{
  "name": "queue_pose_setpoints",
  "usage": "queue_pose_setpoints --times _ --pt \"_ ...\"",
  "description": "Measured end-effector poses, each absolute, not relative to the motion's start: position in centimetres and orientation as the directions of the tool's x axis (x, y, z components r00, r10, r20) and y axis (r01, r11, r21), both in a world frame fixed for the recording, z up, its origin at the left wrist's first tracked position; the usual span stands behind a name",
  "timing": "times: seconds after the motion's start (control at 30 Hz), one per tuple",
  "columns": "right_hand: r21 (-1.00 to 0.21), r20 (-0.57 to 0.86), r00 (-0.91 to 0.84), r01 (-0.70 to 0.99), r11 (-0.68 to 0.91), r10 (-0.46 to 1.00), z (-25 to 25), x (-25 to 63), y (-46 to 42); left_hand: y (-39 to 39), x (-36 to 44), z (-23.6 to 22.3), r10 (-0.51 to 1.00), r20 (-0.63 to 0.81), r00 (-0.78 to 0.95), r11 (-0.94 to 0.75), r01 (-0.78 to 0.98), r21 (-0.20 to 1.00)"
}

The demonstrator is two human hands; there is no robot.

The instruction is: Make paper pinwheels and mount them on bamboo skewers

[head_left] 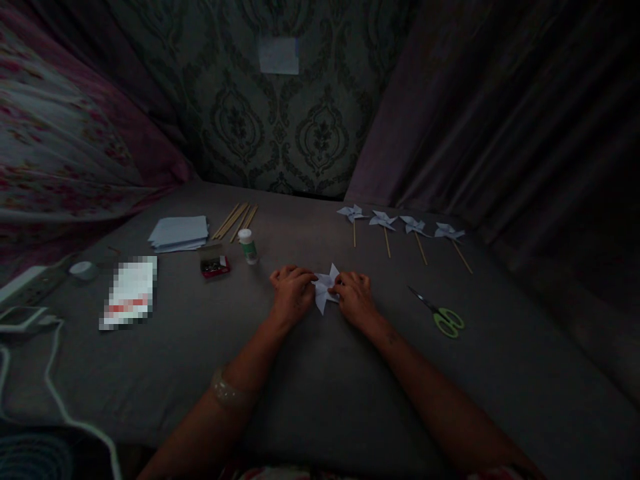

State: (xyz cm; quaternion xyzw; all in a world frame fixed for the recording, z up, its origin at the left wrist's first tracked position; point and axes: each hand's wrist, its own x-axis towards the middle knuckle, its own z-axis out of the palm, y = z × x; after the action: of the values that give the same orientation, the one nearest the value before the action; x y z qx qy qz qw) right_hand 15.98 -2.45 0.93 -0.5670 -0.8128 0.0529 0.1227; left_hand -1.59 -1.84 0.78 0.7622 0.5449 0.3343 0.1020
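Note:
A white paper pinwheel (323,291) with pointed, folded blades lies flat at the middle of the table, and no stick shows on it. On its left side, my left hand (294,291) has its fingers closed on a blade edge. From the right, my right hand (354,297) pinches the paper close to the pinwheel's centre. The fingers hide parts of the blades, and whether a pin is in the centre cannot be made out. Green-handled scissors (443,317) rest to the right of my right hand, blades partly apart.
Several finished pinwheels on sticks (385,221) lie at the back right. Towards the left are a paper stack (179,233), wooden sticks (235,221), a glue bottle (247,246) and an open box of small metal pieces (215,266). A white cable (63,407) runs along the left edge.

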Motion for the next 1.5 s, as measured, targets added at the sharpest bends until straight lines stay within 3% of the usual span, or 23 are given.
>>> queue_pose_setpoints --times 0.27,0.53,0.67,0.8,0.9,1.17,1.5 --pt "-0.218 0.159 -0.326 0.909 0.355 0.932 0.8 16.0 -2.3 -1.5 -1.4 0.5 0.916 0.386 0.105 -0.323 0.763 0.56" --pt "-0.288 0.031 -0.278 0.917 0.275 0.96 2.2 16.1 -0.4 -1.5 -1.4 0.4 0.915 0.392 0.095 -0.315 0.775 0.549" --pt "-0.381 0.005 -0.2 0.906 0.187 0.98 1.7 16.6 -0.1 -1.3 -1.7 0.3 0.928 0.367 0.059 -0.271 0.784 0.558" --pt "-0.472 0.071 -0.087 0.875 0.111 0.994 0.8 17.1 -0.6 -1.2 -1.8 0.3 0.935 0.352 0.053 -0.256 0.787 0.562" --pt "-0.436 0.141 -0.063 0.892 0.119 0.988 0.5 17.1 -1.3 -1.2 -1.7 0.3 0.934 0.354 0.052 -0.258 0.782 0.568" --pt "-0.291 0.223 -0.271 0.898 0.33 0.936 0.4 16.3 -2.5 -1.0 -1.6 -0.1 0.929 0.368 0.028 -0.253 0.774 0.58" --pt "-0.239 0.194 -0.382 0.875 0.422 0.903 0.2 16.8 -2.0 -1.4 -1.1 0.4 0.949 0.313 0.048 -0.233 0.773 0.589"
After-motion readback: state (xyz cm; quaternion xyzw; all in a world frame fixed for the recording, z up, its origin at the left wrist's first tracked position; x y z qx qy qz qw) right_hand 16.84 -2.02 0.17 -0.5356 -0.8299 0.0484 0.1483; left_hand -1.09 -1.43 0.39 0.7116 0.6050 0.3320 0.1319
